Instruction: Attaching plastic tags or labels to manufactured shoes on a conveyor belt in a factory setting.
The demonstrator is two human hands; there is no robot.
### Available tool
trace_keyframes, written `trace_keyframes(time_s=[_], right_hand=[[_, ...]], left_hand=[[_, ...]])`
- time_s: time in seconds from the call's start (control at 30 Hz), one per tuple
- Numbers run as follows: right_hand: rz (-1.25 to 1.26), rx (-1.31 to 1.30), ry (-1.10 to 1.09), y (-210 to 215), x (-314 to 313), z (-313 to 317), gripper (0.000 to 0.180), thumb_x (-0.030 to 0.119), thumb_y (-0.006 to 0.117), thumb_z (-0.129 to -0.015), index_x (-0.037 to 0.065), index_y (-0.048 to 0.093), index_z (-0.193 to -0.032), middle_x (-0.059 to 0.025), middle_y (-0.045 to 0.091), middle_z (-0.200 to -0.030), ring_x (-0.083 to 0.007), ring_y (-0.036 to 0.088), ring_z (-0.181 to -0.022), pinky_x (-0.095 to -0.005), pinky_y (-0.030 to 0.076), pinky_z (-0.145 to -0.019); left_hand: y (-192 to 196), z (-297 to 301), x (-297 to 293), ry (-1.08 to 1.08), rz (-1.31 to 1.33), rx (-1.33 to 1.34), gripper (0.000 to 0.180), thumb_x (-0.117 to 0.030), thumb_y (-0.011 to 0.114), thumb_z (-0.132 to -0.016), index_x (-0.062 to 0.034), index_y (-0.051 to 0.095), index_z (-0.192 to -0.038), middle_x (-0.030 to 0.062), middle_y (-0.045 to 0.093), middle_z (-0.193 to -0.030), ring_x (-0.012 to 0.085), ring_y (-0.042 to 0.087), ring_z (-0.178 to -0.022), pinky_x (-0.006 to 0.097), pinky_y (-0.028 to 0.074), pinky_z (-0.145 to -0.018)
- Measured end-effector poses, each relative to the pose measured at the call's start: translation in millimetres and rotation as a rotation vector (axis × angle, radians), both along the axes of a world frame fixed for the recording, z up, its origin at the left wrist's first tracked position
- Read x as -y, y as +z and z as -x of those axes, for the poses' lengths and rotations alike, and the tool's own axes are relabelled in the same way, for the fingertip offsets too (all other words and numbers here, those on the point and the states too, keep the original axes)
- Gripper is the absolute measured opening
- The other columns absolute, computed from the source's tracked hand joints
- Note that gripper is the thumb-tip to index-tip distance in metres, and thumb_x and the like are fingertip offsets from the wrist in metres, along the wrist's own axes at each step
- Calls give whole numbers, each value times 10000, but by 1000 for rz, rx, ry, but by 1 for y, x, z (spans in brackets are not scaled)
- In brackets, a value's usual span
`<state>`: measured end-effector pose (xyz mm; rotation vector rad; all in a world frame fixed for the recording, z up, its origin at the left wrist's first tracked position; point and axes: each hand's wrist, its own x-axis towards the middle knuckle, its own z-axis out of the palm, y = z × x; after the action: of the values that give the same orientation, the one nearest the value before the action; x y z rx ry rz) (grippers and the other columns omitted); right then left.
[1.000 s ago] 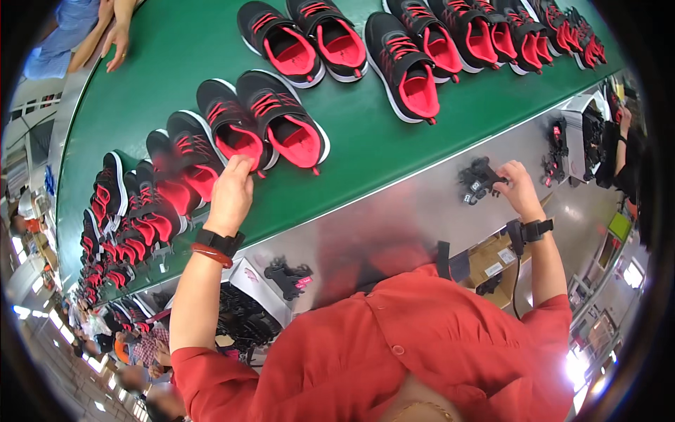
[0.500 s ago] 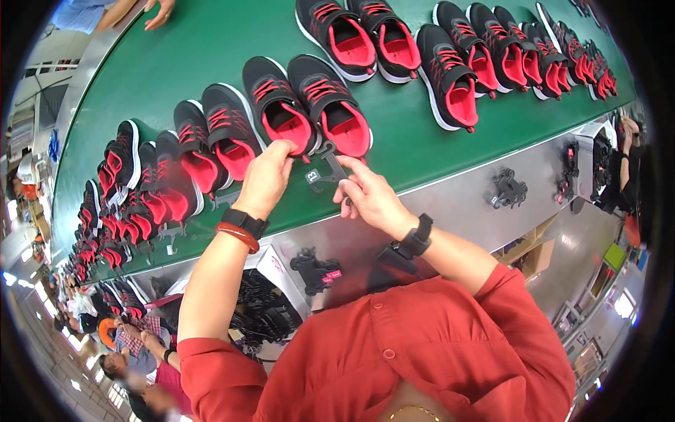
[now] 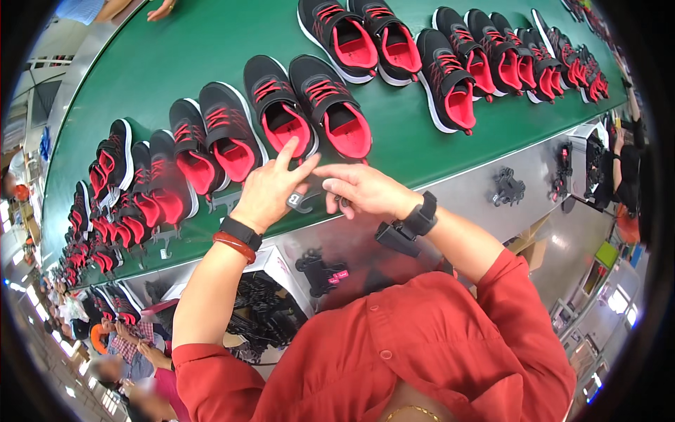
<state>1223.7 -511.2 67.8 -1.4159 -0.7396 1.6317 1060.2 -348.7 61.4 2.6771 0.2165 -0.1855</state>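
A small black plastic hanger with a pale square mark (image 3: pixel 295 201) is in the person's left hand (image 3: pixel 271 190), under the palm side, its curved end showing below the fingers above the near edge of a smooth green work surface (image 3: pixel 401 151). The left fingers close around it partly, with two fingers spread toward the heels of a pair of black sneakers with coral-red linings and laces (image 3: pixel 320 95). The right hand (image 3: pixel 365 190) is just beside, its forefinger pointing at the left hand's fingertips; its other fingers curl around a dark bit, and whether they grip it cannot be told. More matching sneakers stand in a row to the left (image 3: pixel 218 130) and in a group to the right (image 3: pixel 450 81). Along the grey metal ledge (image 3: pixel 429 193) lie one clump of black plastic hangers (image 3: pixel 508 188) and another with pink labels (image 3: pixel 320 273), beside a white open box (image 3: pixel 280 269) filled with black pieces. Another person's hand (image 3: pixel 162 10) shows at the far edge.
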Motion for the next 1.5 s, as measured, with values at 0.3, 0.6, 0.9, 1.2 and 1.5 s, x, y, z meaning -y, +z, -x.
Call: trace_keyframes(time_s=[0.3, 0.6, 0.9, 1.2, 1.5], right_hand=[[-506, 1215, 462, -27, 12, -71, 366, 168, 720, -764, 98, 572, -1092, -63, 579, -1143, -275, 572, -881, -386, 507, -795], [-714, 1404, 540, -19, -28, -34, 185, 286, 711, -749, 169, 579, -805, -6, 517, -795, -181, 531, -800, -338, 398, -716], [-765, 1388, 548, -13, -32, -38, 188, 296, 725, -726, 166, 599, -778, 0, 529, -767, -176, 541, -783, -333, 396, -725], [-740, 1375, 530, -15, -35, -33, 100, 234, 681, -724, 151, 637, -757, -13, 554, -717, -183, 556, -754, -329, 392, -740], [-661, 1165, 188, -43, -11, -36, 347, 179, 746, -710, 133, 597, -1020, -56, 585, -1015, -237, 577, -906, -377, 434, -766]], left_hand=[[27, -5, 2, 119, 49, -258, 521, 42, 559, -787, -119, 549, -1282, 199, 551, -1009, 387, 641, -812, 472, 528, -690], [24, 15, 4, 251, 168, -301, 386, 82, 496, -755, 7, 620, -1113, 238, 556, -1017, 427, 616, -881, 507, 495, -775], [21, 14, 8, 297, 174, -306, 347, 70, 510, -752, 16, 641, -1068, 243, 571, -1006, 425, 619, -883, 502, 495, -788], [16, 15, 12, 317, 133, -347, 393, 72, 535, -739, -7, 642, -1108, 236, 579, -1020, 414, 605, -941, 496, 486, -816], [15, 19, 28, 266, 278, -61, 483, 146, 534, -744, -62, 611, -1173, 276, 347, -1455, 423, 422, -1313, 411, 410, -1042]])
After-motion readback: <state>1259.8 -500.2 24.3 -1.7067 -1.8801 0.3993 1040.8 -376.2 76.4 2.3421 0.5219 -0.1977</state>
